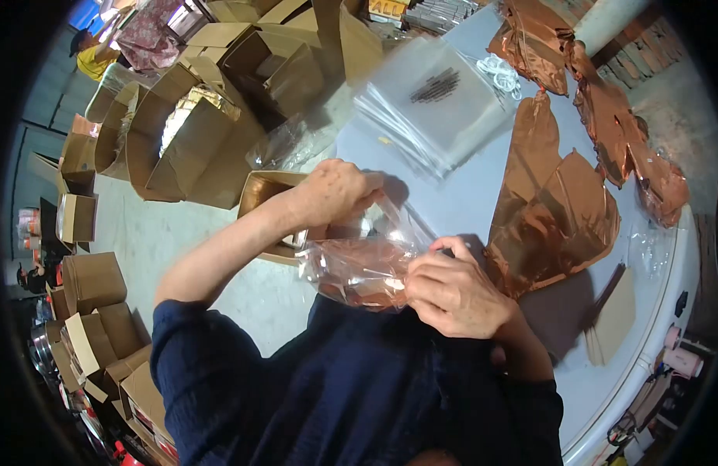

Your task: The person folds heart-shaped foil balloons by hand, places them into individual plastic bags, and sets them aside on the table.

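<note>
A clear plastic bag (359, 268) is stretched in front of my dark shirt, with something copper-coloured showing through it. My left hand (339, 190) is closed on the bag's upper end. On the right, my right hand (460, 291) pinches its other side with bent fingers. Beyond them a stack of flat clear plastic bags (440, 101) lies on the pale blue table (429, 198). To the right of my right hand is a large copper-coloured foil bag (557, 206). An open cardboard box (254, 190) stands below my left forearm, partly hidden by it.
More copper-coloured foil pieces (607, 116) lie along the table's far right. White string (498, 74) sits beside the stack, and flat card pieces (611, 318) lie at right. Open cardboard boxes (196, 151) crowd the floor at left. A person in yellow (95, 58) is far back.
</note>
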The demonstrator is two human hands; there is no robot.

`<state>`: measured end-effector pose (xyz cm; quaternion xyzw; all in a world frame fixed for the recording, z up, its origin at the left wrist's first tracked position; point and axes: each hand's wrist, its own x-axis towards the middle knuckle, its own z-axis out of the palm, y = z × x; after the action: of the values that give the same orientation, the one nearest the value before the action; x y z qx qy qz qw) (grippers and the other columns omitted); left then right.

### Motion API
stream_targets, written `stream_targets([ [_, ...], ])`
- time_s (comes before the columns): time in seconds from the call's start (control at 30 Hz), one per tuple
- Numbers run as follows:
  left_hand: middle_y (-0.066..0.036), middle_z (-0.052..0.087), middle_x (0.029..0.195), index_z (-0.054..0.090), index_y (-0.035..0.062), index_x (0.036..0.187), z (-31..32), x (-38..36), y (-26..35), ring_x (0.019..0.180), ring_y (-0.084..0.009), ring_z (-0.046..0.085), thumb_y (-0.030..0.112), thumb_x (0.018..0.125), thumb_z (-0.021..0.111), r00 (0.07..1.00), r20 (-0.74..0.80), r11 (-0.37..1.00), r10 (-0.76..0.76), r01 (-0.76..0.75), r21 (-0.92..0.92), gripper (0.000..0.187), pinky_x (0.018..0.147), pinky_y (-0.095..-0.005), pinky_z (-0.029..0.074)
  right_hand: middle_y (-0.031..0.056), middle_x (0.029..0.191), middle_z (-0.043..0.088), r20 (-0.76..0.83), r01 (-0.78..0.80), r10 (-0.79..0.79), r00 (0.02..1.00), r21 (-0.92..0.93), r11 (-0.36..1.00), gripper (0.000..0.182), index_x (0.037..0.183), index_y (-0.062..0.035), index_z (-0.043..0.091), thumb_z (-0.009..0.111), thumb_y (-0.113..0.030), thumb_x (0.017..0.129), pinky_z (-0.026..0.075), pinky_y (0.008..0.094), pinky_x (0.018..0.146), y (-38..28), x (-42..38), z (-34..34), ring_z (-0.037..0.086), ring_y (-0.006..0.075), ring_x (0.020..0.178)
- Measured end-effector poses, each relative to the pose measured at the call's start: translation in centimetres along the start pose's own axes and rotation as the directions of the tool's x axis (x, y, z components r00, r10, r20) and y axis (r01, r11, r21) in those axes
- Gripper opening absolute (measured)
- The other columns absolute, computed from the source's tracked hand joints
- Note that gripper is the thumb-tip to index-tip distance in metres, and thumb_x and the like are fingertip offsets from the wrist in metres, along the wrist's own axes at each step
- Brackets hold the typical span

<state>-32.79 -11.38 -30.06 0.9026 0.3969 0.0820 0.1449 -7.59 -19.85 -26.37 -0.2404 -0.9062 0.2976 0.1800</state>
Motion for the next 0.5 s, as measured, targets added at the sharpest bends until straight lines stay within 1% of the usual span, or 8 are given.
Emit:
stream_targets([
  [0.1, -0.014, 0.064, 0.070, 0.058, 0.0029, 0.088, -0.9, -0.2, 1.0, 0.064, -0.0250, 0.066, 0.028, 0.098, 0.055, 0.993, 0.110, 0.827, -0.053, 0.105, -0.552, 0.027, 0.061, -0.0356, 0.051, 0.0007, 0.090, 0.060, -0.058, -0.134, 0.130, 0.990, -0.068, 0.989, 0.028, 0.099, -0.0104, 0.059, 0.073, -0.020, 0.077, 0.034, 0.0418, 0.094, -0.9, -0.2, 0.9, 0.056, 0.0169, 0.095],
  [0.17, -0.010, 0.065, 0.076, 0.057, 0.0035, 0.090, 0.5, -0.4, 1.7, 0.065, -0.0201, 0.065, 0.028, 0.100, 0.051, 0.983, 0.140, 0.507, -0.116, 0.180, -0.843, 0.028, 0.062, -0.0325, 0.051, 0.0008, 0.090, 0.060, -0.072, -0.167, 0.158, 0.985, -0.132, 0.977, 0.028, 0.099, -0.0105, 0.061, 0.074, -0.021, 0.075, 0.034, 0.0433, 0.093, -1.3, -0.4, 1.5, 0.054, 0.0179, 0.093],
  [0.23, -0.007, 0.065, 0.080, 0.056, 0.0041, 0.092, 1.4, -0.6, 2.6, 0.065, -0.0160, 0.063, 0.029, 0.102, 0.048, 0.952, 0.218, 0.166, -0.217, 0.255, -0.953, 0.028, 0.061, -0.0295, 0.051, 0.0018, 0.091, 0.060, -0.007, -0.128, 0.129, 0.992, -0.197, 0.972, 0.025, 0.095, -0.0102, 0.065, 0.075, -0.020, 0.074, 0.036, 0.0460, 0.093, -1.5, -0.7, 1.8, 0.054, 0.0201, 0.087],
  [0.3, -0.004, 0.063, 0.082, 0.055, 0.0049, 0.094, 1.3, -0.7, 3.6, 0.063, -0.0127, 0.060, 0.030, 0.103, 0.046, 0.879, 0.341, -0.119, -0.334, 0.320, -0.940, 0.028, 0.061, -0.0265, 0.049, 0.0024, 0.094, 0.060, 0.029, -0.055, 0.063, 0.998, -0.219, 0.974, 0.019, 0.092, -0.0105, 0.066, 0.073, -0.017, 0.075, 0.035, 0.0494, 0.095, -1.7, -0.8, 1.3, 0.055, 0.0197, 0.094],
  [0.33, -0.002, 0.059, 0.075, 0.055, 0.0060, 0.094, 1.5, -0.8, 3.3, 0.061, -0.0102, 0.054, 0.030, 0.103, 0.046, 0.891, 0.266, -0.099, -0.367, 0.248, -0.964, 0.027, 0.058, -0.0237, 0.045, 0.0027, 0.095, 0.060, 0.048, -0.016, 0.028, 0.998, -0.230, 0.973, 0.016, 0.091, -0.0106, 0.067, 0.071, -0.016, 0.076, 0.034, 0.0511, 0.097, -1.8, -0.8, 1.0, 0.055, 0.0195, 0.098],
  [0.43, 0.001, 0.055, 0.073, 0.055, 0.0071, 0.093, 0.7, -0.9, 2.6, 0.059, -0.0095, 0.052, 0.029, 0.103, 0.047, 0.820, 0.238, -0.180, -0.520, 0.167, -0.969, 0.025, 0.053, -0.0225, 0.041, 0.0036, 0.106, 0.060, 0.057, 0.043, -0.030, 0.998, -0.239, 0.970, 0.017, 0.094, -0.0109, 0.067, 0.063, -0.013, 0.078, 0.030, 0.0578, 0.102, -2.3, -1.0, 0.5, 0.048, 0.0191, 0.121],
  [0.47, -0.003, 0.053, 0.067, 0.055, 0.0070, 0.093, -0.5, -0.6, 3.2, 0.056, -0.0123, 0.051, 0.027, 0.102, 0.049, 0.755, 0.159, -0.013, -0.636, 0.195, -0.981, 0.023, 0.049, -0.0267, 0.038, 0.0039, 0.107, 0.061, 0.039, 0.050, -0.042, 0.998, -0.223, 0.974, 0.011, 0.088, -0.0086, 0.066, 0.062, -0.012, 0.078, 0.030, 0.0600, 0.104, -2.1, -1.2, 0.4, 0.041, 0.0175, 0.132],
  [0.5, -0.004, 0.052, 0.066, 0.055, 0.0066, 0.094, -1.4, -0.8, 3.1, 0.055, -0.0136, 0.051, 0.027, 0.102, 0.049, 0.790, -0.060, 0.352, -0.610, 0.203, -0.914, 0.023, 0.049, -0.0281, 0.038, 0.0038, 0.108, 0.062, 0.050, 0.077, -0.065, 0.997, -0.288, 0.955, 0.010, 0.086, -0.0079, 0.066, 0.063, -0.013, 0.078, 0.031, 0.0606, 0.104, -1.9, -1.2, 0.3, 0.040, 0.0171, 0.133],
])
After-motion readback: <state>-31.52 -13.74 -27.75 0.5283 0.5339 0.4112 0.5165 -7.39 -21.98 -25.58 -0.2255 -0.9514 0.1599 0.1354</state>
